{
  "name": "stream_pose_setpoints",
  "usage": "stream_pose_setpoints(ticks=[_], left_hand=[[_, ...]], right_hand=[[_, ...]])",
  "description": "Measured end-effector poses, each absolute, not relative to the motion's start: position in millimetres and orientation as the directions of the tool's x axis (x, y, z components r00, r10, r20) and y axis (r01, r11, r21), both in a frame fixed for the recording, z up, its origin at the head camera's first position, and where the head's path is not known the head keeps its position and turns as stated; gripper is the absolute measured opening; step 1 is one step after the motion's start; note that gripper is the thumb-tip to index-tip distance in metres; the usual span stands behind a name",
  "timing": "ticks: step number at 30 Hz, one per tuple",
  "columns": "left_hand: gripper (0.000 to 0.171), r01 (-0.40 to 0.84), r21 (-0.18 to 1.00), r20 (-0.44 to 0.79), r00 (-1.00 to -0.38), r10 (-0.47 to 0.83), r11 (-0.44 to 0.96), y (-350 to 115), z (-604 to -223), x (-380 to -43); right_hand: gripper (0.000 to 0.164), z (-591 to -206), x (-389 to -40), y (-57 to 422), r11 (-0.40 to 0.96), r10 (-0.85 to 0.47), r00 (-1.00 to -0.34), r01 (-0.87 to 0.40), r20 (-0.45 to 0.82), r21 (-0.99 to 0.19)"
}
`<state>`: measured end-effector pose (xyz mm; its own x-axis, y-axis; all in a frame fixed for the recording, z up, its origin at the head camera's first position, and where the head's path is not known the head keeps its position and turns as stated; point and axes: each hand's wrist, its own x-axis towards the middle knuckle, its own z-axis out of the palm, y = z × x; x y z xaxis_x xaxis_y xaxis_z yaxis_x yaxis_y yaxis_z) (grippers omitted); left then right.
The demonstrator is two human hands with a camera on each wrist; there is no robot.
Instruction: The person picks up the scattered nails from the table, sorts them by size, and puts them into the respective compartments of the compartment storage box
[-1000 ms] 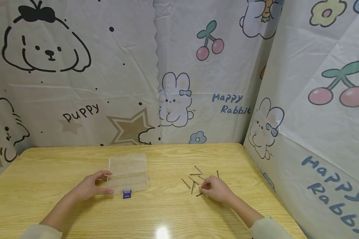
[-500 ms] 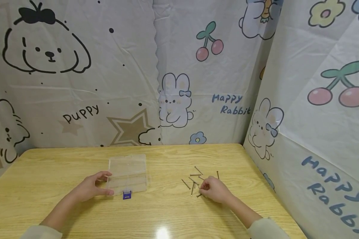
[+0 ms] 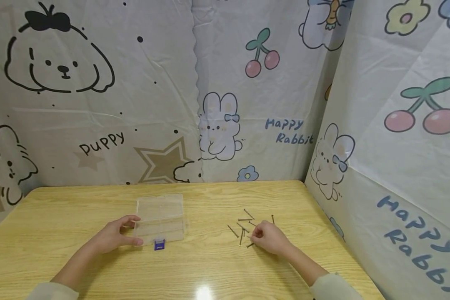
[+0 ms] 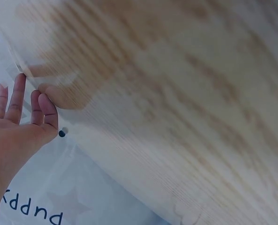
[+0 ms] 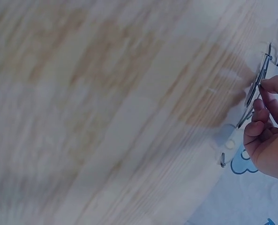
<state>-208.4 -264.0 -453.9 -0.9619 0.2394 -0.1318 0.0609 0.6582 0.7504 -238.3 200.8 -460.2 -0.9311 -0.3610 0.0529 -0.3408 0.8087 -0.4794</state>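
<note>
On the left of the table lies a clear plastic box with a blue latch at its front. My left hand rests at the box's left side, thumb at the front corner and fingers spread loosely along the edge; the left wrist view shows this hand too. Over at the right, several thin metal nails are scattered in a loose group. My right hand pinches a nail between thumb and index finger, its other fingers curled in. In the right wrist view this hand is beside overlapping nails.
One separate nail lies behind my right hand. The wood-grain table ends at a printed cloth hung along the back, and another printed cloth borders its right side.
My right fingertips have shifted only slightly among the nails. The left hand and the box have stayed in place.
</note>
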Motion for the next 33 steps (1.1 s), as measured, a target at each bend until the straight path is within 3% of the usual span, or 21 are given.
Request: stream_pose_setpoints(ticks=[33], left_hand=[[0.078,0.065,0.755,-0.128,-0.962,0.243,0.653,-265,-455,-208]], right_hand=[[0.011,-447,-239,171,0.766,-0.448,-0.891,-0.425,0.075,-0.483]])
